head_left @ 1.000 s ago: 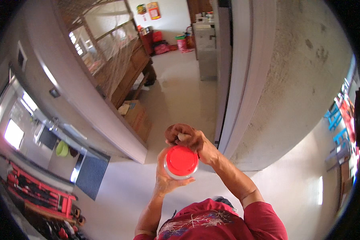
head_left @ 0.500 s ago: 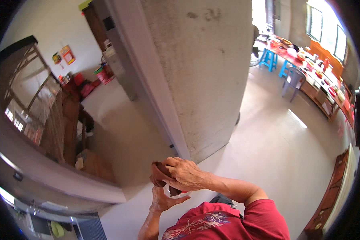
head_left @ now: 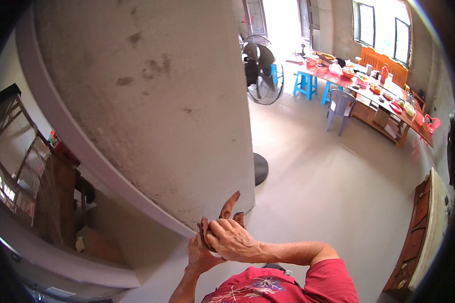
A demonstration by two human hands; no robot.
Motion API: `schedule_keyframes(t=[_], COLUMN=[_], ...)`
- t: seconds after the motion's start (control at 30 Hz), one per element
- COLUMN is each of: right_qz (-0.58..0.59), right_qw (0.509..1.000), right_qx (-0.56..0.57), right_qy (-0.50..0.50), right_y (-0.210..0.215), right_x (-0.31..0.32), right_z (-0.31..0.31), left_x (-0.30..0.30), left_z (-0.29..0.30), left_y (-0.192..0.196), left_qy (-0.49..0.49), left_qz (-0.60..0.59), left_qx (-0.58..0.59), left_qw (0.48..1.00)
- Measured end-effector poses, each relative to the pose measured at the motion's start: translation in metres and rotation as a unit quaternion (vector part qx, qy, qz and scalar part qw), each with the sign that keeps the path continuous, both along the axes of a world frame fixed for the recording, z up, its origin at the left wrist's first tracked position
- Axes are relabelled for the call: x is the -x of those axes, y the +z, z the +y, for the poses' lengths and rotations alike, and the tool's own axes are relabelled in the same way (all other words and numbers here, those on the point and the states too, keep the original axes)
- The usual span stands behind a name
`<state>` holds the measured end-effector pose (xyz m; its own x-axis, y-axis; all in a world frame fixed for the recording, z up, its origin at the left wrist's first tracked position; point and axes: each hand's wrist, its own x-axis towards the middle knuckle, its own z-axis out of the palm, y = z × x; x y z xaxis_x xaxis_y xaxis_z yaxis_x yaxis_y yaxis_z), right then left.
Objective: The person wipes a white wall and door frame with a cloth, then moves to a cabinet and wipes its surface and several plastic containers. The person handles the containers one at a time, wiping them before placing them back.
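A limp reddish-brown cloth [head_left: 230, 206] is bunched up between my two hands, near the foot of the wall's edge. My right hand [head_left: 234, 240] is closed over the bunched part, and its loose ends stick out above the knuckles. My left hand [head_left: 201, 256] grips the cloth from below and to the left, partly covered by the right one. Both hands meet in front of my red shirt, and most of the cloth is hidden inside the fingers.
A stained wall [head_left: 151, 111] stands close ahead, with a doorway on its left. Beyond it is a black standing fan [head_left: 264, 70]. At the far right are a long table [head_left: 333, 76] laden with dishes, a grey chair [head_left: 342, 106] and blue stools [head_left: 304, 85]. A wooden cabinet [head_left: 412, 232] lines the right.
My view has swung right, bringing the fan into sight. My left hand has closed in on the cloth, and a twisted end of it now points up.
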<state>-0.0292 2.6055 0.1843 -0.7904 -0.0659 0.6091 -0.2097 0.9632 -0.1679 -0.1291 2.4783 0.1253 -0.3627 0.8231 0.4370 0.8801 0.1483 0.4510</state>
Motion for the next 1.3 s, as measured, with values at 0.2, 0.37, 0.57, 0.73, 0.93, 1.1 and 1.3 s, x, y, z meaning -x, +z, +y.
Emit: schedule_keyframes(t=[0.2, 0.37, 0.57, 0.73, 0.93, 1.1, 1.3], right_qz=[-0.267, -0.281, -0.161, -0.215, -0.064, 0.052, 0.163], right_qw=[0.925, 0.939, 0.974, 0.955, 0.63, 0.528, 0.622], right_qx=[0.254, 0.134, 0.112, 0.182, 0.758, 0.837, 0.763], right_qy=[-0.095, 0.146, -0.116, -0.092, 0.159, 0.13, 0.072], right_y=[-0.023, -0.07, -0.02, -0.031, -0.025, 0.009, -0.017], right_x=[-0.034, -0.069, -0.112, -0.122, -0.125, -0.118, -0.099], right_z=[0.122, 0.223, 0.189, 0.21, 0.295, 0.268, 0.211], left_x=[-0.064, -0.096, -0.102, -0.118, -0.122, -0.118, -0.11], left_z=[0.092, 0.15, 0.189, 0.21, 0.222, 0.217, 0.216], left_y=[0.0, 0.014, -0.004, -0.005, -0.014, 0.009, 0.015], left_qy=[-0.006, -0.093, -0.126, -0.158, -0.219, -0.215, -0.125], left_qz=[0.04, 0.048, -0.019, -0.009, -0.261, -0.311, -0.416], left_qx=[0.022, 0.022, 0.076, -0.036, -0.128, -0.122, -0.171], left_qw=[0.999, 0.994, 0.989, 0.987, 0.931, 0.918, 0.884])
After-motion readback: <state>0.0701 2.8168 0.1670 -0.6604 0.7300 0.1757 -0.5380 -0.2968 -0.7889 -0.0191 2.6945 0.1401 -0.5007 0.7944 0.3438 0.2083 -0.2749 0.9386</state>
